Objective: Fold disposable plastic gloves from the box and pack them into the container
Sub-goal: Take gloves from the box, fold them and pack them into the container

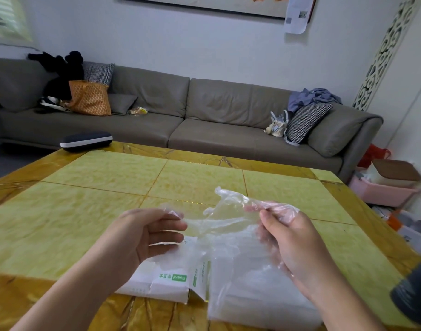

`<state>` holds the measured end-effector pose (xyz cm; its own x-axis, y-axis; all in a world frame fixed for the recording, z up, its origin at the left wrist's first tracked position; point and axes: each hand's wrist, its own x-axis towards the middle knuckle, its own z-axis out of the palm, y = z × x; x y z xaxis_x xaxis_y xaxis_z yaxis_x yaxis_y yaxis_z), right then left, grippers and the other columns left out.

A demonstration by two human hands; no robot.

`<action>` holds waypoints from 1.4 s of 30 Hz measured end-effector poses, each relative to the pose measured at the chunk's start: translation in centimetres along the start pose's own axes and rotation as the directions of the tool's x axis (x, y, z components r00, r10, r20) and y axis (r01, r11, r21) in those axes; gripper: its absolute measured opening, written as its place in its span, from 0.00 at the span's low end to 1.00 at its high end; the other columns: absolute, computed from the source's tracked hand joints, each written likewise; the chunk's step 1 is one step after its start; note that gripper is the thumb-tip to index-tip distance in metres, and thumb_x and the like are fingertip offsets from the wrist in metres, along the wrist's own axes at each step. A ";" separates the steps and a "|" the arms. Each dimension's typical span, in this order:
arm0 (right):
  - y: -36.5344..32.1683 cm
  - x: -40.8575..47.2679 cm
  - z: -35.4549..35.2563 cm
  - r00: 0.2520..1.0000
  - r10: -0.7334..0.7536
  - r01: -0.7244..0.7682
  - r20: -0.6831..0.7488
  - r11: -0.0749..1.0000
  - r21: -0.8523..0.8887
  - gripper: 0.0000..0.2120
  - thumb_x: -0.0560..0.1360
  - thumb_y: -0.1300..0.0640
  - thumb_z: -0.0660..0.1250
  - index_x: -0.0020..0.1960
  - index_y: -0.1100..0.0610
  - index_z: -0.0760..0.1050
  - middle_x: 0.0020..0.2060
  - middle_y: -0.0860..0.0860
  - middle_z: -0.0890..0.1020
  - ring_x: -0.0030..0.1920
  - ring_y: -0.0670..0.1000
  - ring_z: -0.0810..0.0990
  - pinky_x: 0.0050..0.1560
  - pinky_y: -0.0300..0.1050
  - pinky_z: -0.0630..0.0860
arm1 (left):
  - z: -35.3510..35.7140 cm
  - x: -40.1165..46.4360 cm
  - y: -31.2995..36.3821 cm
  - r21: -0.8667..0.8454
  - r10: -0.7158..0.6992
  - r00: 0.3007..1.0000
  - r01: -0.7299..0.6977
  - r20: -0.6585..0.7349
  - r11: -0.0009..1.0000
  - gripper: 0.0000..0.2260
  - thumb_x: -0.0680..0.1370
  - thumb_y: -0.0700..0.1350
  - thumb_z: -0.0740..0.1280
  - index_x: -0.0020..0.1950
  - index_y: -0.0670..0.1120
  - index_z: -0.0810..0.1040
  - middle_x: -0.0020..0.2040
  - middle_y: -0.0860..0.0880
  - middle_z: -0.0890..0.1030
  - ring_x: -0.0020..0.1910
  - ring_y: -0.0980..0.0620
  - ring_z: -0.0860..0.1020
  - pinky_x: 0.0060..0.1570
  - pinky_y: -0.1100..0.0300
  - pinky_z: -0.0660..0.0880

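Thin, clear, crinkled disposable plastic glove held up above the yellow-green tiled counter, stretched and wrinkled between the left hand, pinching its near-left edge, and the right hand, gripping its bunched far-right end, one limp finger of film sticking upward. Below it, flat white cardboard glove box with green "Guard" lettering, lying on the counter near the front edge, flap open at its right side. Just right of the box, touching it, loose pile of clear plastic gloves, hazy and rumpled, spread flat on the counter.
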<state>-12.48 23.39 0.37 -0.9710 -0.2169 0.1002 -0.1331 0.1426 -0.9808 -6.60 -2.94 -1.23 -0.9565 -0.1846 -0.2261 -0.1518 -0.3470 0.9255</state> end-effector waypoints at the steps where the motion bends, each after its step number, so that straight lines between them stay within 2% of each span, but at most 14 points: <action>1: 0.0 0.0 -0.1 1.000 -0.002 0.002 0.011 1.000 0.022 0.15 0.86 0.56 0.63 0.51 0.44 0.87 0.33 0.51 0.76 0.35 0.51 0.71 0.22 0.36 0.60 | 0.2 -0.2 0.2 -0.026 -0.049 0.999 0.050 0.019 0.998 0.18 0.83 0.44 0.61 0.57 0.31 0.83 0.50 0.33 0.85 0.41 0.40 0.84 0.42 0.51 0.83; 4: -0.1 0.0 -0.2 0.996 -0.034 0.024 0.083 0.992 0.123 0.15 0.86 0.60 0.62 0.54 0.49 0.88 0.35 0.53 0.76 0.37 0.52 0.72 0.31 0.40 0.66 | 0.8 -0.9 0.7 -0.100 -0.216 0.971 0.226 0.105 0.969 0.28 0.82 0.56 0.61 0.59 0.31 0.81 0.51 0.29 0.83 0.46 0.35 0.84 0.48 0.47 0.82; 6: -0.3 -0.1 0.0 0.989 -0.037 0.008 0.141 0.979 0.202 0.15 0.85 0.62 0.61 0.55 0.53 0.87 0.34 0.53 0.75 0.35 0.49 0.72 0.32 0.40 0.67 | 1.6 -1.5 0.7 -0.188 -0.277 0.945 0.308 0.176 0.933 0.31 0.80 0.61 0.64 0.60 0.31 0.79 0.56 0.26 0.81 0.50 0.33 0.84 0.50 0.45 0.83; 8: -0.5 -0.2 0.3 0.980 -0.035 -0.014 0.194 0.969 0.248 0.15 0.84 0.62 0.61 0.55 0.55 0.87 0.34 0.55 0.74 0.33 0.49 0.71 0.30 0.40 0.65 | 2.3 -2.0 0.4 -0.289 -0.236 0.937 0.308 0.258 0.906 0.32 0.79 0.59 0.68 0.63 0.30 0.76 0.58 0.29 0.81 0.53 0.33 0.84 0.51 0.44 0.83; 10: -0.5 -0.4 0.7 0.971 -0.035 -0.027 0.238 0.967 0.255 0.14 0.84 0.62 0.61 0.55 0.56 0.87 0.34 0.56 0.75 0.34 0.49 0.72 0.32 0.42 0.66 | 2.7 -1.9 -0.2 -0.382 -0.115 0.951 0.224 0.288 0.897 0.29 0.77 0.51 0.75 0.67 0.31 0.71 0.61 0.32 0.81 0.59 0.34 0.83 0.56 0.44 0.82; 12: -0.4 -0.5 1.0 0.964 -0.023 -0.045 0.266 0.968 0.245 0.14 0.84 0.61 0.61 0.55 0.56 0.87 0.33 0.56 0.75 0.34 0.50 0.72 0.33 0.44 0.65 | 2.8 -1.5 -0.8 -0.293 -0.008 0.975 0.075 0.223 0.953 0.20 0.75 0.42 0.78 0.60 0.32 0.78 0.58 0.38 0.84 0.56 0.41 0.84 0.52 0.51 0.83; 14: -0.2 -0.5 1.1 0.963 -0.003 -0.062 0.269 0.970 0.234 0.14 0.84 0.62 0.61 0.55 0.57 0.87 0.33 0.55 0.75 0.34 0.49 0.73 0.32 0.40 0.66 | 2.6 -1.1 -0.9 -0.166 0.058 0.989 -0.035 0.135 0.985 0.08 0.73 0.37 0.76 0.51 0.36 0.84 0.47 0.40 0.83 0.45 0.47 0.84 0.45 0.57 0.83; 19: 0.1 -0.4 0.6 0.962 0.073 -0.129 0.264 0.971 0.200 0.14 0.84 0.61 0.62 0.56 0.55 0.86 0.34 0.53 0.72 0.28 0.45 0.68 0.26 0.43 0.51 | 1.3 -0.5 -0.4 -0.079 0.173 0.985 -0.173 -0.006 0.982 0.08 0.73 0.40 0.74 0.47 0.36 0.85 0.43 0.38 0.83 0.40 0.48 0.82 0.40 0.60 0.82; 25: 0.4 0.1 0.2 0.974 0.083 -0.130 0.211 0.968 0.215 0.12 0.84 0.60 0.63 0.55 0.57 0.86 0.32 0.54 0.72 0.30 0.47 0.68 0.27 0.45 0.50 | 0.5 -0.7 0.1 -0.004 0.208 0.976 -0.209 -0.060 0.978 0.10 0.73 0.42 0.73 0.49 0.38 0.88 0.49 0.36 0.86 0.43 0.44 0.85 0.42 0.58 0.84; 29: 0.4 0.2 -0.1 0.986 0.094 -0.118 0.139 0.979 0.168 0.12 0.84 0.58 0.65 0.49 0.56 0.87 0.32 0.55 0.76 0.30 0.48 0.71 0.22 0.39 0.60 | 0.1 -0.5 0.3 0.008 0.206 0.978 -0.206 -0.047 0.979 0.12 0.78 0.42 0.68 0.54 0.37 0.86 0.51 0.35 0.86 0.45 0.40 0.86 0.42 0.57 0.84; 31: 0.7 0.4 -0.3 0.993 0.093 -0.101 0.070 0.987 0.129 0.15 0.84 0.57 0.66 0.42 0.56 0.87 0.33 0.56 0.78 0.30 0.51 0.69 0.23 0.41 0.60 | 0.2 -0.5 0.4 -0.015 0.205 0.978 -0.206 -0.044 0.978 0.12 0.80 0.43 0.66 0.56 0.37 0.85 0.51 0.35 0.86 0.44 0.41 0.86 0.41 0.57 0.84; 34: 1.1 0.5 -0.8 0.997 0.082 -0.082 -0.005 0.993 0.080 0.14 0.84 0.56 0.66 0.43 0.55 0.86 0.29 0.53 0.75 0.33 0.58 0.65 0.29 0.45 0.58 | 0.6 -0.5 0.7 -0.021 0.168 0.986 -0.168 -0.016 0.986 0.15 0.82 0.45 0.64 0.60 0.37 0.84 0.52 0.35 0.86 0.45 0.40 0.86 0.43 0.53 0.85; 38: 0.9 0.3 -1.0 0.998 0.051 -0.056 0.036 0.982 0.179 0.12 0.83 0.58 0.67 0.43 0.56 0.86 0.34 0.55 0.76 0.37 0.57 0.66 0.35 0.46 0.58 | 0.9 -0.8 0.8 0.063 -0.048 0.994 0.042 0.098 0.997 0.23 0.79 0.56 0.66 0.64 0.39 0.81 0.57 0.37 0.85 0.55 0.36 0.85 0.57 0.44 0.80; 42: 0.5 0.0 -1.1 0.994 0.032 -0.051 0.107 0.982 0.181 0.12 0.82 0.59 0.66 0.44 0.60 0.84 0.29 0.55 0.71 0.28 0.48 0.65 0.27 0.42 0.54 | 1.1 -1.2 0.6 0.026 -0.008 0.983 0.003 0.182 1.000 0.22 0.77 0.51 0.75 0.62 0.36 0.81 0.57 0.36 0.85 0.56 0.37 0.84 0.51 0.51 0.84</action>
<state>-12.74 24.53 0.04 -0.9478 -0.3147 0.0505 -0.0455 -0.0234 -0.9987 -5.79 -1.91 -0.03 -0.9846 -0.0115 -0.1745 -0.1615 -0.3233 0.9324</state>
